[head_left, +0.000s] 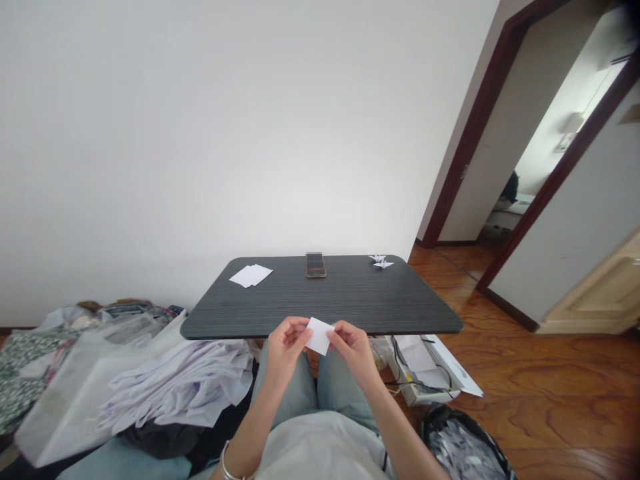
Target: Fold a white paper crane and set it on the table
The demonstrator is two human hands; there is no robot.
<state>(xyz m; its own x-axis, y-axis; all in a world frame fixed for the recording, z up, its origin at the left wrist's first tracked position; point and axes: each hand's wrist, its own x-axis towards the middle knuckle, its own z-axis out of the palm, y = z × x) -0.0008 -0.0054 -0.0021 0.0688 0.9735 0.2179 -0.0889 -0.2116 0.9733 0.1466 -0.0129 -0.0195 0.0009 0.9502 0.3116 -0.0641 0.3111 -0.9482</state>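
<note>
A small folded white paper (320,335) is held between both hands, just over the near edge of a dark table (350,303). My left hand (284,350) pinches its left side, and my right hand (353,348) pinches its right side. Both hands are closed on the paper above my lap. On the table's far side lie a few white paper sheets (251,275), a phone (315,265) lying flat, and small folded paper cranes (381,261).
A pile of white papers and bags (150,387) sits at the left of my seat. A white box with cables (425,373) stands under the table's right side, by a bin with paper scraps (465,447). An open doorway (525,180) is at the right.
</note>
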